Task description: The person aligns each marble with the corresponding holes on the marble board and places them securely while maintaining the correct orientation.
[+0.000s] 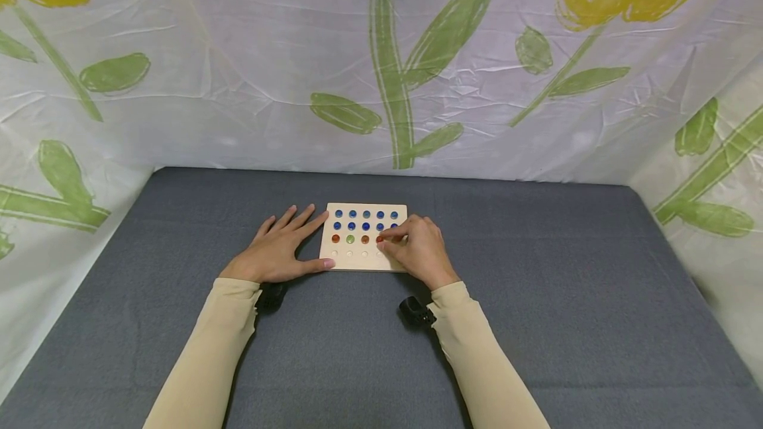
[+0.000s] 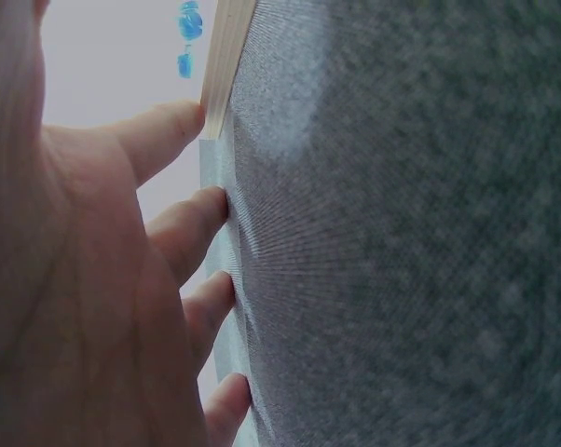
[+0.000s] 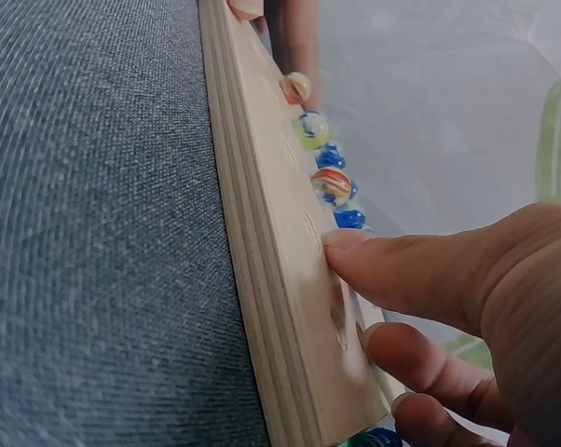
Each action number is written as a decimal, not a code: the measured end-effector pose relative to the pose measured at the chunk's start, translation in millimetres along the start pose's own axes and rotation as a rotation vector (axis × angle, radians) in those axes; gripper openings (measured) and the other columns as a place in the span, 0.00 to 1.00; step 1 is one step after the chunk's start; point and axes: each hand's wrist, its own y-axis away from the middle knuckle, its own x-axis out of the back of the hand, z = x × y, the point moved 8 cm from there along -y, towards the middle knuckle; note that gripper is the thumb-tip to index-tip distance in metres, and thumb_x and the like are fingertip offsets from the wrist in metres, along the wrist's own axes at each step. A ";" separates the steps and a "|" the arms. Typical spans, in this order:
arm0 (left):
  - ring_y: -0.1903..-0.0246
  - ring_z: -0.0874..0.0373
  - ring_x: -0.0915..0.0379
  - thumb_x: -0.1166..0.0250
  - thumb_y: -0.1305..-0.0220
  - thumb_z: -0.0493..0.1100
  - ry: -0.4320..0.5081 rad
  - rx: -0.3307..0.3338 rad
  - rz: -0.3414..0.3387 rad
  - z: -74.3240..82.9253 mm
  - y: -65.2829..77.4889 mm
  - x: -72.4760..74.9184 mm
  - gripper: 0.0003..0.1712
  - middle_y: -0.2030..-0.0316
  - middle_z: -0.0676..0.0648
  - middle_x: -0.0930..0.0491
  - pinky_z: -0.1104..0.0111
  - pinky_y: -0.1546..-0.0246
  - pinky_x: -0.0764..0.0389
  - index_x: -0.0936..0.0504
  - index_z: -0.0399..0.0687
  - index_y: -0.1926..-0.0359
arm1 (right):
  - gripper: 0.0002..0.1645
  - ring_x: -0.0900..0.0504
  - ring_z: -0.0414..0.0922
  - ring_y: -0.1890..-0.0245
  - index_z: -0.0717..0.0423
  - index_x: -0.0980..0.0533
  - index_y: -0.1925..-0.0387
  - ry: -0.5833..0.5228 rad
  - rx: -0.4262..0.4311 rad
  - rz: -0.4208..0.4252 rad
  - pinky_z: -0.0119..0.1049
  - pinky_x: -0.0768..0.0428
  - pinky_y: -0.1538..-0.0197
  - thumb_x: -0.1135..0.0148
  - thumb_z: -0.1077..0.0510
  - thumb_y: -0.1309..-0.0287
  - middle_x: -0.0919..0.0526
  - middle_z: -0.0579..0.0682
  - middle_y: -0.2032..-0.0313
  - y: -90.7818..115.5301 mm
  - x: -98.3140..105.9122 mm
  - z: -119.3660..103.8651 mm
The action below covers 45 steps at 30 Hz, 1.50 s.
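A pale wooden board (image 1: 357, 263) with rows of round hollows lies on the table. Blue marbles (image 1: 365, 226) fill its two back rows. Along the third row sit an orange-red marble (image 1: 336, 239), a green marble (image 1: 350, 239) and another orange marble (image 1: 365, 239). My right hand (image 1: 420, 250) pinches a red marble (image 1: 379, 239) at that row; in the right wrist view the thumb (image 3: 392, 265) hides it. Bare hollows show in the front row. My left hand (image 1: 271, 253) lies spread at the board's left side, thumb at the front corner and index fingertip at the left edge.
A dark grey cloth (image 1: 536, 323) covers the table. Behind it hangs a white sheet (image 1: 238, 85) printed with yellow flowers and green leaves, which also flanks both sides. Each wrist wears a black camera (image 1: 415, 312).
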 end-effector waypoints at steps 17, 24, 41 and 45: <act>0.22 0.35 0.64 0.37 0.40 0.75 0.000 0.005 -0.006 -1.1 0.3 0.0 0.58 0.21 0.40 0.53 0.35 0.28 0.62 0.47 0.54 0.19 | 0.11 0.24 0.44 0.73 0.55 0.10 0.60 -0.054 0.033 -0.005 0.39 0.26 0.67 0.21 0.59 0.47 0.19 0.49 0.71 0.4 12.0 -0.2; 0.22 0.36 0.66 0.38 0.40 0.76 0.005 0.009 -0.013 -3.4 0.1 -2.2 0.59 0.20 0.41 0.54 0.36 0.28 0.63 0.48 0.55 0.19 | 0.11 0.22 0.44 0.71 0.55 0.10 0.58 -0.070 0.026 -0.017 0.39 0.23 0.67 0.23 0.59 0.44 0.19 0.48 0.71 2.1 19.2 4.3; 0.22 0.37 0.67 0.38 0.40 0.76 0.004 0.006 -0.019 -2.8 -1.0 -3.3 0.59 0.20 0.41 0.55 0.37 0.27 0.64 0.49 0.55 0.18 | 0.16 0.25 0.46 0.69 0.55 0.11 0.54 -0.067 -0.068 -0.046 0.40 0.25 0.69 0.22 0.58 0.46 0.17 0.50 0.66 16.2 49.7 36.6; 0.22 0.36 0.65 0.37 0.40 0.75 0.008 -0.004 -0.008 -0.7 0.3 -0.8 0.59 0.20 0.41 0.54 0.37 0.28 0.63 0.48 0.54 0.19 | 0.15 0.25 0.46 0.70 0.55 0.11 0.55 -0.067 -0.085 -0.025 0.40 0.26 0.70 0.22 0.58 0.46 0.17 0.51 0.65 17.0 57.7 47.3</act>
